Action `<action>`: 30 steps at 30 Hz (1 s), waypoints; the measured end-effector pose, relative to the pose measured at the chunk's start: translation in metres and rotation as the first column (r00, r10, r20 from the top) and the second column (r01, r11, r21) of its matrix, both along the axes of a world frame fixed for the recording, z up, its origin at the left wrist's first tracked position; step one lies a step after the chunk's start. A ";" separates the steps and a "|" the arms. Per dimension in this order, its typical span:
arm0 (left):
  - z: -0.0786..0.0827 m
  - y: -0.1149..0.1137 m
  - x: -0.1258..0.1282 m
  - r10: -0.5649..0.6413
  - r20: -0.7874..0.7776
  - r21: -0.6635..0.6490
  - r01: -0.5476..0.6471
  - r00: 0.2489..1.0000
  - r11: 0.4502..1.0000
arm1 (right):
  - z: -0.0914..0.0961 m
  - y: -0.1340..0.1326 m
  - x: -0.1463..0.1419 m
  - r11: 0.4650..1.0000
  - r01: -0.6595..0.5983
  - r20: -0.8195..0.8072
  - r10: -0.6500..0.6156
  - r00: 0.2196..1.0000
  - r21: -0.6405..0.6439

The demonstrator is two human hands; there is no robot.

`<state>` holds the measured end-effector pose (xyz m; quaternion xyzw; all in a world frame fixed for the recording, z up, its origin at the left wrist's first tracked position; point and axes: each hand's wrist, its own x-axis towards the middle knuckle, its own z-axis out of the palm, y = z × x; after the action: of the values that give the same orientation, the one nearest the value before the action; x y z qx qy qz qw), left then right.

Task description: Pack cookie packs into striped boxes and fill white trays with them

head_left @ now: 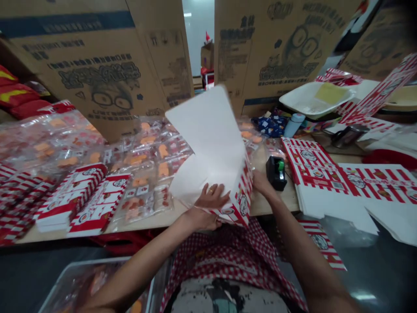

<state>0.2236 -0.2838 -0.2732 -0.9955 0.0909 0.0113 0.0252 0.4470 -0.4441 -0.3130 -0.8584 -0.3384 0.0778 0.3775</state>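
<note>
My hands hold a half-folded paper box (243, 195) with red-and-white striped outer sides and a white inner face. Its large white flap (205, 124) stands up, slightly blurred. My left hand (210, 202), with a ring on one finger, grips the near edge and presses on the white inner face. My right hand (262, 182) holds the box's far striped side, and its fingers are partly hidden behind the box. A black tape dispenser (276, 173) with a green part stands just beyond my right hand on the wooden table (270, 204).
Stacks of flat striped blanks (71, 198) and clear bags of orange-and-pink items (146, 165) lie left. A large flat blank (358, 187) lies right. A white tray (316, 98) and upright cardboard sheets (276, 52) stand behind. A plastic bin (94, 282) sits below left.
</note>
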 end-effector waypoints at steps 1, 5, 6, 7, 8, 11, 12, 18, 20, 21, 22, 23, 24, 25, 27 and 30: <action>-0.016 -0.004 0.000 0.000 -0.012 -0.033 0.000 1.000 0.999 | -0.004 -0.015 0.006 0.997 0.041 -0.020 -0.043 0.999 -0.071; -0.057 -0.007 0.004 -0.033 -0.075 -0.137 0.022 0.997 0.990 | 0.011 -0.062 0.012 0.955 0.219 0.010 -0.222 0.975 -0.198; -0.062 -0.006 0.007 -0.042 -0.097 -0.150 0.027 0.994 0.988 | 0.022 -0.068 0.007 0.952 0.244 0.029 -0.243 0.970 -0.184; -0.065 -0.006 0.011 -0.045 -0.112 -0.158 0.026 0.993 0.987 | 0.035 -0.071 -0.001 0.956 0.253 0.058 -0.247 0.967 -0.147; -0.067 -0.006 0.014 -0.038 -0.117 -0.161 0.019 0.992 0.987 | 0.049 -0.071 -0.012 0.965 0.243 0.096 -0.234 0.967 -0.094; -0.067 -0.011 0.018 0.011 -0.082 -0.151 -0.023 0.997 0.988 | 0.085 -0.056 -0.047 0.993 0.093 0.282 -0.111 0.953 0.077; -0.065 -0.015 0.016 0.036 -0.058 -0.145 -0.044 0.998 0.989 | 0.093 -0.046 -0.056 0.997 0.001 0.325 -0.027 0.945 0.080; -0.063 -0.033 -0.012 0.185 -0.005 -0.248 -0.181 0.983 0.952 | 0.093 0.027 -0.054 0.739 -0.446 0.232 0.614 0.754 -0.505; -0.071 -0.032 -0.018 0.181 0.014 -0.314 -0.168 0.983 0.934 | 0.085 0.049 -0.045 0.588 -0.472 0.103 0.690 0.717 -0.657; -0.076 -0.031 -0.019 0.173 0.038 -0.343 -0.150 0.984 0.927 | 0.081 0.058 -0.040 0.526 -0.493 0.024 0.701 0.713 -0.693; -0.082 -0.029 -0.020 0.171 0.067 -0.366 -0.135 0.983 0.921 | 0.077 0.065 -0.037 0.481 -0.517 -0.051 0.696 0.717 -0.708; -0.088 -0.028 -0.021 0.171 0.093 -0.380 -0.124 0.981 0.917 | 0.073 0.071 -0.035 0.452 -0.541 -0.118 0.680 0.723 -0.709; -0.093 -0.027 -0.022 0.174 0.110 -0.385 -0.119 0.979 0.915 | 0.069 0.076 -0.032 0.440 -0.558 -0.171 0.658 0.734 -0.704; -0.098 -0.026 -0.022 0.177 0.115 -0.379 -0.121 0.978 0.917 | 0.066 0.078 -0.030 0.435 -0.568 -0.208 0.636 0.743 -0.699; -0.102 -0.025 -0.024 0.176 0.093 -0.339 -0.135 0.980 0.931 | 0.059 0.080 -0.026 0.501 -0.548 -0.212 0.578 0.788 -0.670; -0.099 -0.027 -0.025 0.178 0.033 -0.246 -0.164 0.984 0.955 | 0.048 0.076 -0.018 0.759 -0.401 -0.057 0.436 0.898 -0.513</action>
<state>0.1984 -0.3112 -0.3718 -0.9951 0.0044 -0.0251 -0.0951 0.4294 -0.3680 -0.2645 -0.8318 -0.5008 0.2187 0.0972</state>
